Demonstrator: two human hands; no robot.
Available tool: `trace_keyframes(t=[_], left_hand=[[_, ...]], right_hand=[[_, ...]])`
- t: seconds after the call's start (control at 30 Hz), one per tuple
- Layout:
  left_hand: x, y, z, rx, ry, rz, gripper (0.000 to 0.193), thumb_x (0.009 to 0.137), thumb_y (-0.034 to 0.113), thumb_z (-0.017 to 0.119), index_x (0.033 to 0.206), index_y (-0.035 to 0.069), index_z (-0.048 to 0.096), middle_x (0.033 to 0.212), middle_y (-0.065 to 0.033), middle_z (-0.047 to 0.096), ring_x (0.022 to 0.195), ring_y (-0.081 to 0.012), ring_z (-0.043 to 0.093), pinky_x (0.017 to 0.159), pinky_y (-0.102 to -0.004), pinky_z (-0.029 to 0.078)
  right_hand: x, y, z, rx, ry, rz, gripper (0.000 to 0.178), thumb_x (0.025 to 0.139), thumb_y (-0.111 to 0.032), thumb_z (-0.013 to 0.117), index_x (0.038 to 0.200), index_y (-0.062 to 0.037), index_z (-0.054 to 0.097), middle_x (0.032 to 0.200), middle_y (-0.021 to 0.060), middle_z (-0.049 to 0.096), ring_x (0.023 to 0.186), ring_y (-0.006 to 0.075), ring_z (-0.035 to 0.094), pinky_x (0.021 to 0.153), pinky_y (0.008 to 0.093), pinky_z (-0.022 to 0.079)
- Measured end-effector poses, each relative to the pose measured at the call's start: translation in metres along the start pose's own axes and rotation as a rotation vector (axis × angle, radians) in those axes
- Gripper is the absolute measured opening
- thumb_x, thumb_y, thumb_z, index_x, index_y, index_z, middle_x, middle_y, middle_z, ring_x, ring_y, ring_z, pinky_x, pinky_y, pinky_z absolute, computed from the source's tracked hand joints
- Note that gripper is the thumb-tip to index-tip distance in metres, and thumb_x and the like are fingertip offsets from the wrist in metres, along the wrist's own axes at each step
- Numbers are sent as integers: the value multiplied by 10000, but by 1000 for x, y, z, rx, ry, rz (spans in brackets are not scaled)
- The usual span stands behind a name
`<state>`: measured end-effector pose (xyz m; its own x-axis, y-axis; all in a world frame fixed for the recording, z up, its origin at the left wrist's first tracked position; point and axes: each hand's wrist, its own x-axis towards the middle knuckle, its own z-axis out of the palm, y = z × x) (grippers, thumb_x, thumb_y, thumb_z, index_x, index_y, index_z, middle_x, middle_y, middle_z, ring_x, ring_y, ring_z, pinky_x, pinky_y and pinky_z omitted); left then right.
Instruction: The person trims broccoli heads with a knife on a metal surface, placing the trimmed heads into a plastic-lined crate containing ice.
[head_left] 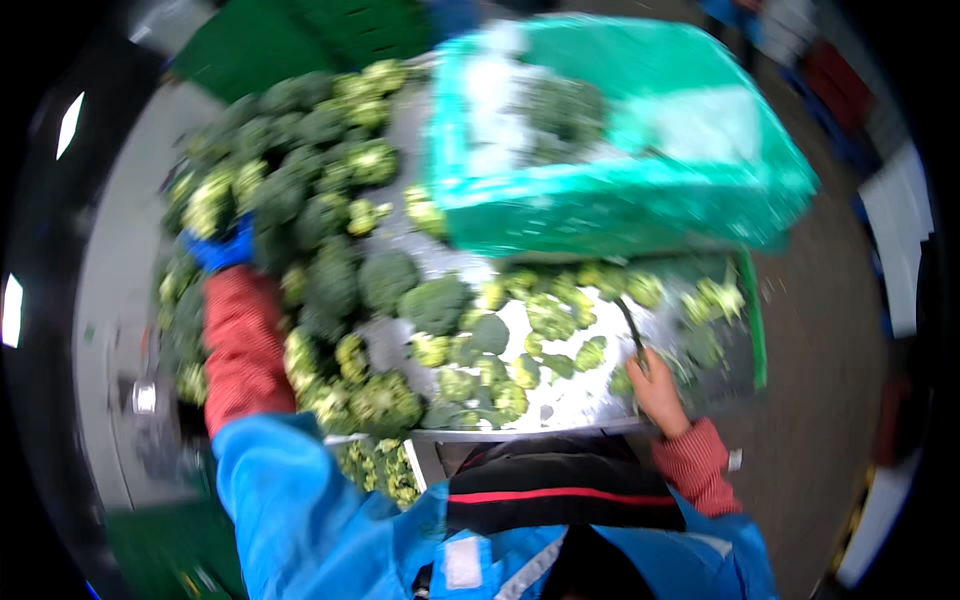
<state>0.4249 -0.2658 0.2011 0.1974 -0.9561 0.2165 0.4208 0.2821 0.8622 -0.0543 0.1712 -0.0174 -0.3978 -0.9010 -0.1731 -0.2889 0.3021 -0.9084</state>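
Note:
My left hand (222, 246), in a blue glove, reaches to the far left and is closed on a broccoli head (211, 205) whose pale green underside shows. Around it lies a big heap of dark green broccoli heads (278, 195). On the right, near the table's front edge, my bare right hand (658, 392) grips a knife (631, 326) with a thin dark blade pointing away from me. Small cut broccoli florets (550, 315) are scattered over the shiny metal table (600, 405) between my hands. The picture is somewhat blurred by motion.
A crate lined with green plastic film (610, 210), holding broccoli and white ice-like stuff, stands at the back right of the table. Green crates (320, 35) are stacked behind the heap. Below the table's front edge, a white-rimmed container (380, 470) holds florets.

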Motion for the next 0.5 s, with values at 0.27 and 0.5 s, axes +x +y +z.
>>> trace_keyframes(t=[0.27, 0.5], left_hand=[[-183, -101, 130, 363, -884, -116, 341, 926, 251, 432, 1025, -32, 594, 1198, -202, 576, 1011, -254, 606, 746, -314, 506], [-364, -212, 235, 456, -1353, -554, 354, 845, 57, 614, 1194, 40, 559, 1228, -103, 581, 1078, -208, 573, 900, -311, 446]], right_hand=[[-5, 1, -72, -95, 461, 168, 189, 895, -199, 537, 923, -15, 504, 662, 207, 568, 623, 382, 579, 544, 430, 420], [-8, 26, -108, -444, 526, 111, 234, 892, -262, 545, 990, -56, 492, 744, 194, 616, 682, 405, 594, 576, 483, 442]])
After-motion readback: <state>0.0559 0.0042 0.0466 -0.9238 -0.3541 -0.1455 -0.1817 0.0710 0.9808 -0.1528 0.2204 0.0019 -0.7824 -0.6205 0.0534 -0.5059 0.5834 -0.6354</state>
